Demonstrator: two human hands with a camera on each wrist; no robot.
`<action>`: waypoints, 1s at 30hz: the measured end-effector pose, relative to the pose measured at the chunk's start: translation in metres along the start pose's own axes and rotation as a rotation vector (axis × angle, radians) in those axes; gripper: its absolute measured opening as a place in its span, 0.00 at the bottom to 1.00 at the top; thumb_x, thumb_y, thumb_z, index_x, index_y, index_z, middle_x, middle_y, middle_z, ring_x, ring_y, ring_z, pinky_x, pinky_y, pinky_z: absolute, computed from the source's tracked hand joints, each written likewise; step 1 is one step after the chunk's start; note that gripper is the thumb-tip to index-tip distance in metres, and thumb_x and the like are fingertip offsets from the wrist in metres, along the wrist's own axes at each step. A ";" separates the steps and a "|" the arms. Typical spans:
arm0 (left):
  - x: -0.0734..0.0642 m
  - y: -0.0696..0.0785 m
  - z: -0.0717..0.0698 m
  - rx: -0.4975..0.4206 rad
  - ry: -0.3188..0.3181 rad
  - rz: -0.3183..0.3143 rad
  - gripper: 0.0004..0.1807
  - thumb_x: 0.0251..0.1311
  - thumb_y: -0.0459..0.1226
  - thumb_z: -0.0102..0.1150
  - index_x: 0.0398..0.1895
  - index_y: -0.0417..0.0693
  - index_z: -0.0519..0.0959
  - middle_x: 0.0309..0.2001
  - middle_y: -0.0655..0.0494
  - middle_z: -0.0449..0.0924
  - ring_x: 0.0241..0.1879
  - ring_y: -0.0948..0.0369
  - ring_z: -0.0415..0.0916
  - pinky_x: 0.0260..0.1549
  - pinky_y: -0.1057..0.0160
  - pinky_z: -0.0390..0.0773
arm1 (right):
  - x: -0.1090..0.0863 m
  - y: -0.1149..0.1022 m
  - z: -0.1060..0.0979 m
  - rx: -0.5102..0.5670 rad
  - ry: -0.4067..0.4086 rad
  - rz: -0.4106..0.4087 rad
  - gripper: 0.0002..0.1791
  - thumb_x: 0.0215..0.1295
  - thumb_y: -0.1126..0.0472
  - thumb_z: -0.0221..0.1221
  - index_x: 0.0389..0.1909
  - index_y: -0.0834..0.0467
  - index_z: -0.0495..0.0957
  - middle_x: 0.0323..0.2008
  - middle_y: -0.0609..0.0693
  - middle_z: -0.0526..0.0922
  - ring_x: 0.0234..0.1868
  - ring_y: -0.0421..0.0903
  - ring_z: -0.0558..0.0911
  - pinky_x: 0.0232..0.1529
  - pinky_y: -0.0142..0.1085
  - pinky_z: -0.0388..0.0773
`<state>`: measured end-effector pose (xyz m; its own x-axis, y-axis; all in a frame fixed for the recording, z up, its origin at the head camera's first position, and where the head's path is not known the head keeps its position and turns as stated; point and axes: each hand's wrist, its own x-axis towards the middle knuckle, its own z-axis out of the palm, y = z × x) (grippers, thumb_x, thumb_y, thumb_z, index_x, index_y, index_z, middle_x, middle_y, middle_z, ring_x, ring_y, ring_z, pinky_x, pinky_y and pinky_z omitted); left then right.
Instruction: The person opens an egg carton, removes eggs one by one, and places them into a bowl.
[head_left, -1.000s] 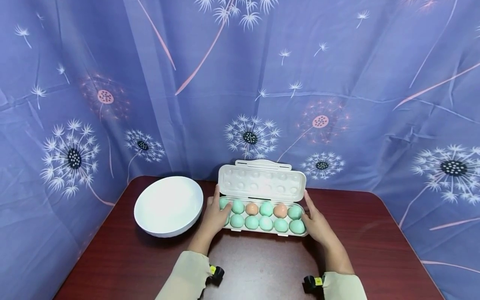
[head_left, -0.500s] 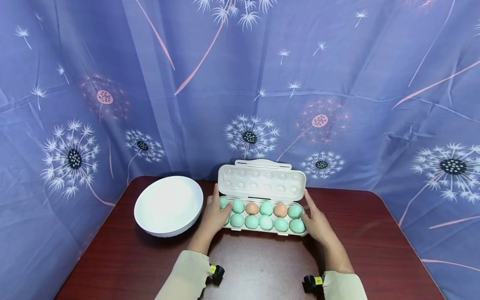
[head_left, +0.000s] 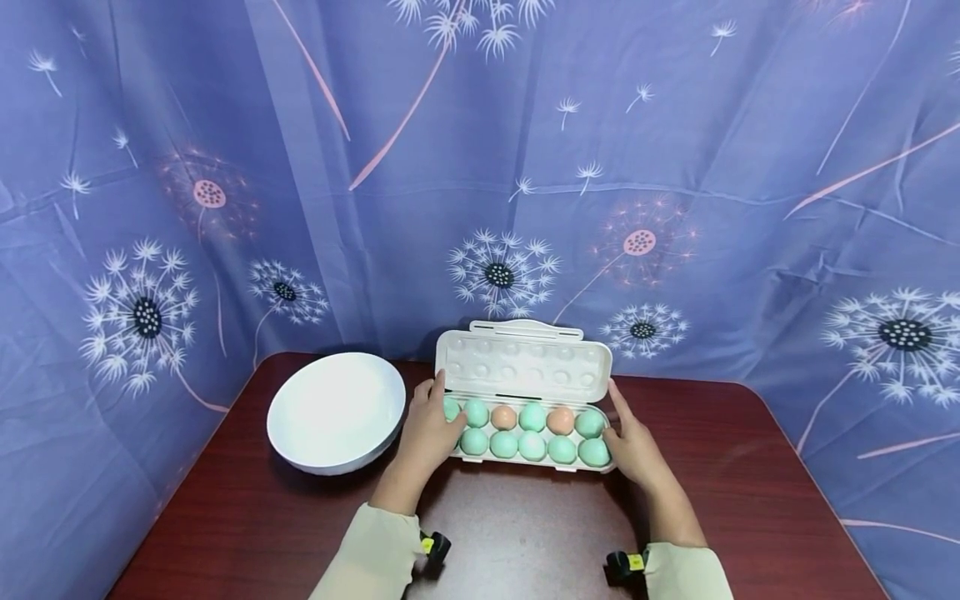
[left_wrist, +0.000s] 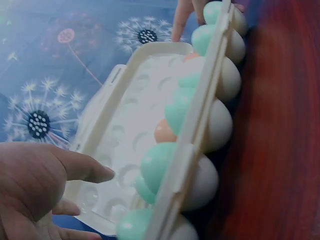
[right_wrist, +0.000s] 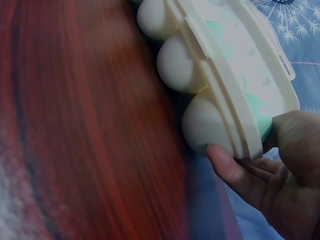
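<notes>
An egg carton (head_left: 522,367) of off-white plastic lies on the table, its lid raised at the back. Two rows of eggs fill it, mostly mint-green eggs (head_left: 503,445) with two orange eggs (head_left: 560,421) in the back row. At its left end my left hand (head_left: 429,427) hovers, fingers spread and overlapping the end eggs; the left wrist view shows the fingers (left_wrist: 87,169) in front of the lid, holding nothing. My right hand (head_left: 636,446) holds the right end, thumb (right_wrist: 227,167) against the outside of a rounded cup (right_wrist: 207,122).
A large white bowl (head_left: 337,408) stands left of the carton, close to my left hand. The dark red wooden table (head_left: 750,483) ends at a blue dandelion-print curtain (head_left: 420,208) behind and at the sides. A black wrist camera (head_left: 621,567) sits at the right cuff.
My left hand has shifted slightly right and up off the carton's left end, its fingers now over the end eggs. My right hand, the carton and the bowl stay put.
</notes>
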<state>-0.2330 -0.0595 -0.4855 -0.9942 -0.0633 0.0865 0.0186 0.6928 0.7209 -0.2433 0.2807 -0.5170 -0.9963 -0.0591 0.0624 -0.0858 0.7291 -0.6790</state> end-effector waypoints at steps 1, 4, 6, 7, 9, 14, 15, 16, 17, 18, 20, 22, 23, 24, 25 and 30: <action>-0.001 0.001 -0.001 0.015 0.008 0.016 0.43 0.62 0.41 0.65 0.78 0.43 0.58 0.72 0.35 0.60 0.70 0.39 0.65 0.64 0.42 0.72 | 0.000 0.000 0.000 0.001 -0.004 0.002 0.46 0.69 0.68 0.50 0.82 0.44 0.40 0.56 0.66 0.81 0.46 0.55 0.82 0.46 0.44 0.78; -0.004 0.002 -0.005 0.050 0.027 0.066 0.38 0.59 0.39 0.68 0.72 0.39 0.67 0.65 0.35 0.67 0.65 0.39 0.68 0.61 0.43 0.74 | -0.001 -0.001 0.000 0.001 -0.015 0.011 0.46 0.70 0.68 0.50 0.82 0.44 0.40 0.57 0.66 0.80 0.47 0.55 0.82 0.47 0.43 0.78; -0.008 0.002 -0.007 0.076 0.029 0.095 0.34 0.57 0.37 0.69 0.68 0.39 0.72 0.61 0.36 0.70 0.62 0.40 0.71 0.59 0.44 0.75 | -0.001 -0.001 0.000 0.002 -0.021 0.019 0.46 0.70 0.67 0.50 0.82 0.44 0.40 0.57 0.66 0.80 0.47 0.55 0.82 0.46 0.42 0.78; -0.010 0.001 -0.008 0.086 0.026 0.106 0.33 0.57 0.37 0.69 0.66 0.39 0.73 0.59 0.37 0.71 0.61 0.41 0.71 0.58 0.45 0.76 | -0.001 -0.001 0.000 0.002 -0.023 0.023 0.46 0.70 0.67 0.50 0.82 0.43 0.40 0.58 0.66 0.80 0.47 0.54 0.82 0.46 0.42 0.78; -0.014 0.000 -0.009 0.109 0.016 0.126 0.30 0.55 0.36 0.69 0.63 0.40 0.76 0.58 0.38 0.73 0.59 0.42 0.73 0.57 0.46 0.77 | -0.001 -0.002 0.000 0.005 -0.024 0.027 0.46 0.70 0.68 0.50 0.82 0.43 0.40 0.58 0.66 0.80 0.46 0.54 0.82 0.45 0.41 0.78; -0.023 -0.003 -0.009 0.195 0.020 0.197 0.26 0.55 0.36 0.71 0.58 0.40 0.80 0.54 0.41 0.76 0.55 0.45 0.75 0.52 0.48 0.79 | 0.001 -0.003 0.000 0.006 -0.023 0.025 0.46 0.70 0.68 0.49 0.82 0.42 0.39 0.58 0.65 0.80 0.48 0.55 0.82 0.48 0.43 0.78; -0.024 -0.003 -0.008 0.219 0.027 0.215 0.25 0.55 0.37 0.71 0.57 0.40 0.80 0.53 0.41 0.76 0.54 0.45 0.76 0.50 0.49 0.80 | 0.001 -0.003 0.000 0.002 -0.021 0.024 0.46 0.70 0.68 0.49 0.82 0.42 0.39 0.58 0.65 0.80 0.49 0.55 0.81 0.48 0.44 0.78; -0.025 -0.004 -0.008 0.241 0.036 0.236 0.24 0.55 0.37 0.71 0.56 0.40 0.81 0.53 0.42 0.77 0.53 0.46 0.76 0.49 0.49 0.80 | 0.001 -0.003 0.000 0.000 -0.019 0.023 0.46 0.70 0.68 0.49 0.82 0.42 0.39 0.58 0.65 0.80 0.49 0.56 0.81 0.49 0.45 0.78; -0.026 -0.004 -0.007 0.263 0.044 0.257 0.24 0.56 0.37 0.71 0.55 0.40 0.81 0.52 0.42 0.77 0.52 0.46 0.77 0.48 0.50 0.81 | 0.000 -0.003 0.001 0.000 -0.017 0.023 0.46 0.70 0.68 0.49 0.82 0.43 0.39 0.58 0.65 0.80 0.49 0.56 0.81 0.49 0.45 0.78; -0.026 -0.005 -0.006 0.283 0.052 0.277 0.23 0.56 0.38 0.71 0.55 0.40 0.82 0.51 0.42 0.78 0.51 0.47 0.77 0.47 0.51 0.81 | 0.000 -0.003 0.001 -0.004 -0.014 0.022 0.46 0.70 0.68 0.49 0.82 0.43 0.39 0.58 0.65 0.80 0.50 0.56 0.81 0.50 0.46 0.77; -0.027 -0.007 -0.005 0.313 0.064 0.307 0.22 0.56 0.38 0.72 0.53 0.40 0.83 0.51 0.43 0.78 0.49 0.48 0.77 0.46 0.52 0.81 | -0.001 -0.003 0.001 -0.008 -0.011 0.018 0.46 0.70 0.68 0.49 0.82 0.44 0.39 0.57 0.66 0.80 0.50 0.57 0.81 0.50 0.47 0.77; -0.028 -0.009 -0.004 0.337 0.070 0.326 0.21 0.56 0.38 0.72 0.52 0.40 0.83 0.50 0.44 0.79 0.48 0.48 0.78 0.45 0.52 0.81 | -0.001 -0.002 0.001 -0.015 -0.007 0.013 0.45 0.69 0.68 0.49 0.82 0.45 0.40 0.57 0.66 0.80 0.50 0.57 0.81 0.50 0.48 0.77; -0.028 -0.011 -0.003 0.347 0.071 0.331 0.20 0.56 0.37 0.72 0.52 0.40 0.84 0.50 0.44 0.79 0.47 0.48 0.78 0.45 0.52 0.81 | -0.001 -0.002 0.001 -0.017 -0.004 0.009 0.45 0.69 0.68 0.49 0.82 0.45 0.40 0.57 0.66 0.80 0.50 0.57 0.82 0.51 0.48 0.77; -0.028 -0.012 -0.002 0.356 0.076 0.335 0.20 0.56 0.37 0.72 0.51 0.41 0.84 0.50 0.44 0.79 0.47 0.48 0.78 0.45 0.53 0.81 | -0.001 -0.002 0.002 -0.023 -0.003 0.007 0.45 0.69 0.68 0.49 0.82 0.46 0.40 0.57 0.66 0.80 0.50 0.57 0.82 0.51 0.49 0.77; -0.028 -0.014 -0.001 0.364 0.081 0.340 0.19 0.55 0.36 0.71 0.51 0.41 0.84 0.49 0.44 0.79 0.46 0.48 0.78 0.44 0.53 0.81 | -0.001 -0.002 0.002 -0.026 -0.004 0.004 0.45 0.70 0.68 0.49 0.82 0.46 0.40 0.57 0.66 0.80 0.50 0.57 0.82 0.51 0.49 0.77; -0.027 -0.019 0.004 0.384 0.130 0.380 0.19 0.52 0.33 0.71 0.49 0.41 0.85 0.47 0.42 0.81 0.42 0.47 0.79 0.41 0.52 0.81 | -0.001 -0.002 0.002 -0.025 -0.003 0.015 0.46 0.70 0.68 0.49 0.82 0.45 0.39 0.57 0.65 0.80 0.49 0.56 0.81 0.52 0.50 0.76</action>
<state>-0.2071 -0.0679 -0.5048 -0.9033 0.1707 0.3936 0.3096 0.8945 0.3224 -0.2418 0.2783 -0.5172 -0.9975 -0.0501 0.0499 -0.0706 0.7468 -0.6613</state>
